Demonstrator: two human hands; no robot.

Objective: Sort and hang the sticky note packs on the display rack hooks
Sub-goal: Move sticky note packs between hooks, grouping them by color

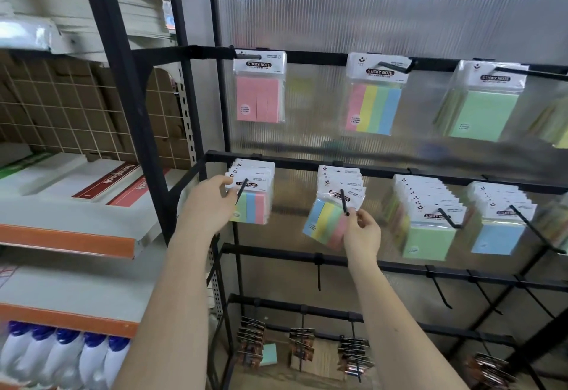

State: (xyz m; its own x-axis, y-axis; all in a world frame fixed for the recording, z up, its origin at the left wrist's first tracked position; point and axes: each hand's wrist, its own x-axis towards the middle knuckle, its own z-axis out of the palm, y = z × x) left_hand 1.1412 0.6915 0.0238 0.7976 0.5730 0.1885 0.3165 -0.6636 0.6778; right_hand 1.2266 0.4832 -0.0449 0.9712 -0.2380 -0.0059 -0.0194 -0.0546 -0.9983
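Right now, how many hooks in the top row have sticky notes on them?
3 for sure: the pink pack on the left, the striped pack in the middle, the green pack on the right. More may hide past the right edge.

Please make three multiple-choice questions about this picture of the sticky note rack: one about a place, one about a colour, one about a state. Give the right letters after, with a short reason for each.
1. Where does the all-pink sticky note pack hang?
A. top rail, leftmost hook
B. middle rail, rightmost hook
C. bottom rail

2. What colour is the front pack on the middle rail's rightmost fully seen hook?
A. pink
B. blue
C. yellow

3. What is the right hand doing?
A. hanging open at the side
B. pressing flat on the shelf
C. pinching the tilted striped pack at the hook tip

Answers: 1 A, it hangs alone under the top rail's left end. 2 B, its face is plain blue. 3 C, fingers close on the pack's header beside the hook tip, while the left hand holds the packs on the leftmost hook.
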